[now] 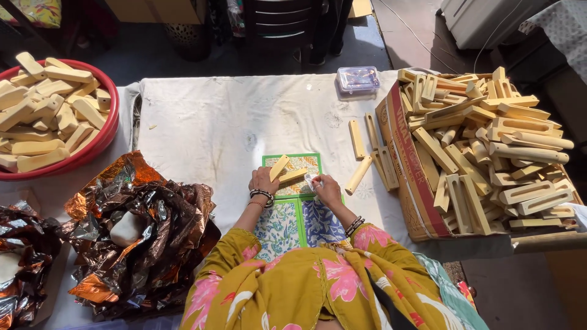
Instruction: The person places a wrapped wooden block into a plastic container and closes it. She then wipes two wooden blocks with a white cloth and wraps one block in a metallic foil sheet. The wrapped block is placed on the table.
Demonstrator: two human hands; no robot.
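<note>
The left hand (263,181) closes its fingers around a pale wooden piece (280,167), holding it tilted over a green-framed patterned board (298,211) on the white cloth-covered table (214,122). The right hand (328,189) pinches a small white object (310,180) against the piece; what it is cannot be told. A cardboard box (406,165) heaped with wooden pieces stands to the right, a red basin (92,150) of them to the left, and crumpled foil (140,226) lies near the left elbow.
</note>
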